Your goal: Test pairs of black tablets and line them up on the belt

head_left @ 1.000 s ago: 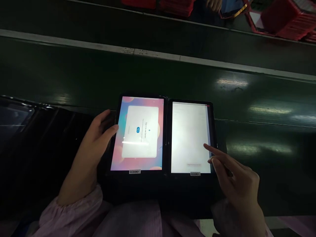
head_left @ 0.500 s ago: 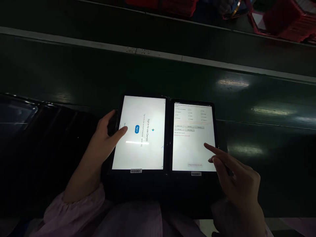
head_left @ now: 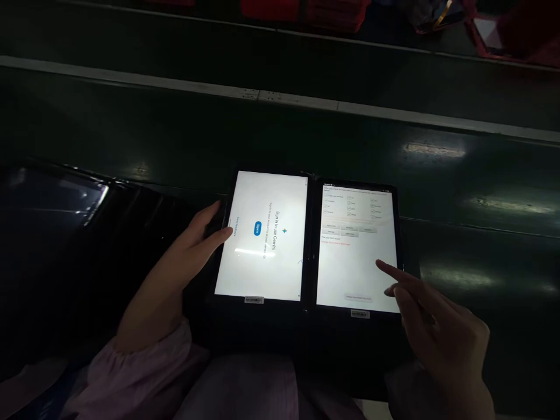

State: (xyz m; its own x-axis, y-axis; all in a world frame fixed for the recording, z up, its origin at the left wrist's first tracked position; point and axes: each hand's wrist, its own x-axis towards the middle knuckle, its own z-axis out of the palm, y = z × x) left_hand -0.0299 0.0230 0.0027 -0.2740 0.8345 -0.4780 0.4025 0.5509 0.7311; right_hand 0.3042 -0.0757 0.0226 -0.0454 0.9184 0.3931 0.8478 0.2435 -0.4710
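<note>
Two lit tablets lie side by side before me. The left tablet (head_left: 271, 268) shows a sideways "Sign in to use Gemini" page with a blue button. My left hand (head_left: 196, 248) grips its left edge, thumb on the front border and fingers at the side. On the right tablet (head_left: 345, 268) there are rows of checkboxes, grey buttons and a line of red text. My right hand (head_left: 437, 315) is over that tablet's lower right side, index finger stretched out above the screen and the other fingers curled. Whether the fingertip touches the glass is unclear.
The dark green table (head_left: 175, 134) is crossed by a pale metal strip (head_left: 301, 102). Red trays (head_left: 332, 14) stand at the far edge, with part of another person's hand near the top right. Dark glossy sheeting (head_left: 52, 204) lies at the left.
The whole view has shifted, so tablets and hands appear further right. My left thumb has slid back towards the left tablet's edge, uncovering blue text there.
</note>
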